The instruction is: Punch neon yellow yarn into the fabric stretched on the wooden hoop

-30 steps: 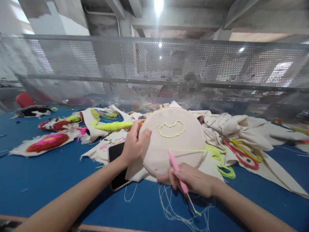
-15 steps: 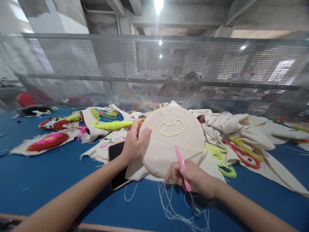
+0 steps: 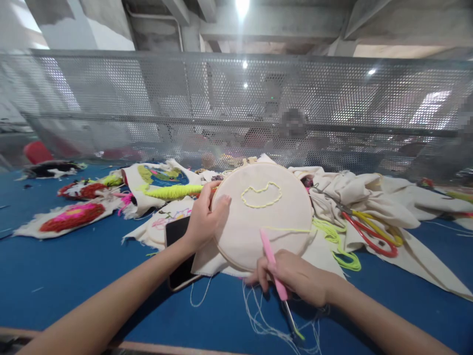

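My left hand point(image 3: 206, 214) grips the left rim of a round embroidery hoop point(image 3: 254, 246), its thumb on the front of the cream cloth. A bean-shaped outline in pale yellow-green yarn point(image 3: 260, 206) is stitched on the upper part of that cloth. In front of the hoop's lower edge, my right hand point(image 3: 295, 276) is closed around a pink-handled punch needle point(image 3: 271, 261). The metal tip points down toward me, with a bit of yellow-green yarn at its end. From the handle's top, a strand runs right across the cloth to a loose yellow-green yarn bundle point(image 3: 338, 241).
Red-and-yellow-handled scissors point(image 3: 369, 236) lie on crumpled cream cloth point(image 3: 395, 197) at the right. A phone point(image 3: 179, 241) sits under my left wrist. Embroidered pieces point(image 3: 74, 219) spread over the blue table point(image 3: 74, 276) at left. White threads point(image 3: 258, 320) lie near me; a perforated metal screen point(image 3: 166, 93) stands behind.
My right hand has tilted the punch needle further and shifted it slightly left and down; its metal tip now shows more fully. The yarn strand looks straighter. My left hand and the hoop hardly move.
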Motion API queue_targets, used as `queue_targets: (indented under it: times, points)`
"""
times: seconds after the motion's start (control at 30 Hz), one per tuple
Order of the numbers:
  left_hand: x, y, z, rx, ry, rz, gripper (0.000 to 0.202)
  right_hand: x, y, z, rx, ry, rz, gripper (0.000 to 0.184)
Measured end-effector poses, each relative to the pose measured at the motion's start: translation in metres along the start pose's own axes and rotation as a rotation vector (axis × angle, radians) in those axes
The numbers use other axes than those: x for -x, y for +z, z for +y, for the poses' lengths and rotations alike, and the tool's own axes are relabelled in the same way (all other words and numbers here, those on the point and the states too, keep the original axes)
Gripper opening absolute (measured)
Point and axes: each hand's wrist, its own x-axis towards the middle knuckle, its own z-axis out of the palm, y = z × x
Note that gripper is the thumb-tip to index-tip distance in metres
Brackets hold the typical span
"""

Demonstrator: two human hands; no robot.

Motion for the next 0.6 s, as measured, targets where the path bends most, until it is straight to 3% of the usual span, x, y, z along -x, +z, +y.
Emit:
queue_targets:
  times: [0.07, 0.13, 0.27, 0.37, 0.5, 0.6]
  points:
    - [0.0, 0.0, 0.0, 0.0, 0.001, 0.005, 0.035, 0.0, 0.0, 0.002, -0.016, -0.01, -0.007, 0.055]
    - [0.0, 0.0, -0.001, 0.004, -0.007, 0.002, 0.036, 0.001, -0.002, 0.006, -0.032, -0.044, 0.084, 0.053]
    - [-0.002, 0.0, -0.006, 0.021, -0.088, -0.027, 0.033, 0.006, -0.014, 0.017, -0.051, -0.144, 0.447, 0.048]
    - [-0.003, 0.003, -0.012, 0.074, -0.169, -0.032, 0.031, 0.01, -0.027, 0.021, -0.063, -0.187, 0.647, 0.047]
    - [-0.007, 0.005, -0.017, 0.238, -0.295, 0.026, 0.029, 0.015, -0.043, 0.019, -0.092, -0.236, 0.818, 0.045]
    - [-0.015, 0.001, -0.02, 0.302, -0.408, 0.142, 0.026, 0.016, -0.049, 0.013, -0.16, -0.306, 0.906, 0.041]
